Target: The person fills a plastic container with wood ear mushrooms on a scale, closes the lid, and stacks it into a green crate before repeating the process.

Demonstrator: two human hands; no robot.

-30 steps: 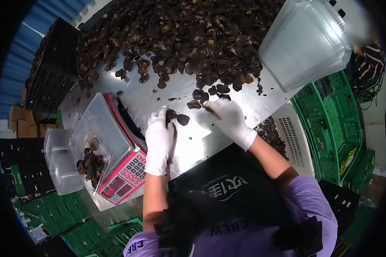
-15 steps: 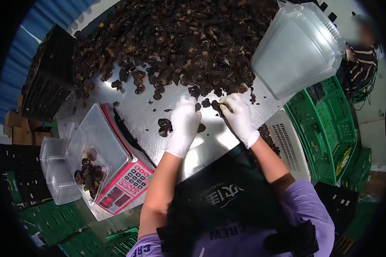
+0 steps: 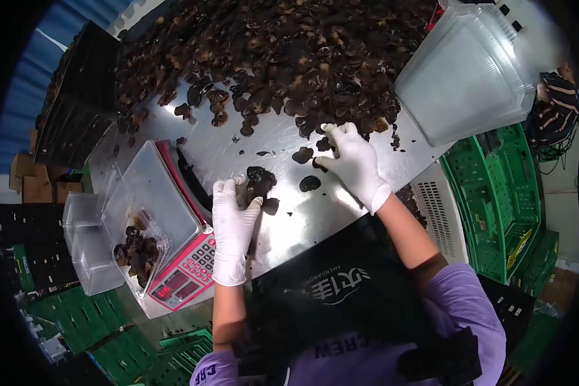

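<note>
My left hand (image 3: 233, 225), in a white glove, has its fingers and thumb curled round dark wood ear mushrooms (image 3: 260, 183) above the steel table's left part. My right hand (image 3: 354, 161), also gloved, is at the front edge of the mushroom pile. Its thumb and forefinger are spread, with small dark pieces (image 3: 323, 145) between and beside them. Two loose wood ears (image 3: 310, 184) lie just below and left of that hand. The big pile of wood ears (image 3: 270, 58) covers the far side of the table (image 3: 302, 225).
A red and white scale (image 3: 183, 273) stands at left, bearing a clear tub (image 3: 163, 248) with wood ears. More clear tubs (image 3: 87, 257) are beside it. Stacked clear containers (image 3: 460, 83) stand at the right. Green crates (image 3: 489, 193) and a white basket (image 3: 434, 206) flank the table's right edge.
My left hand has moved left and down to the wood ears that lay beside it. The right hand has shifted up slightly and spread its thumb and forefinger. The view has shifted a little.
</note>
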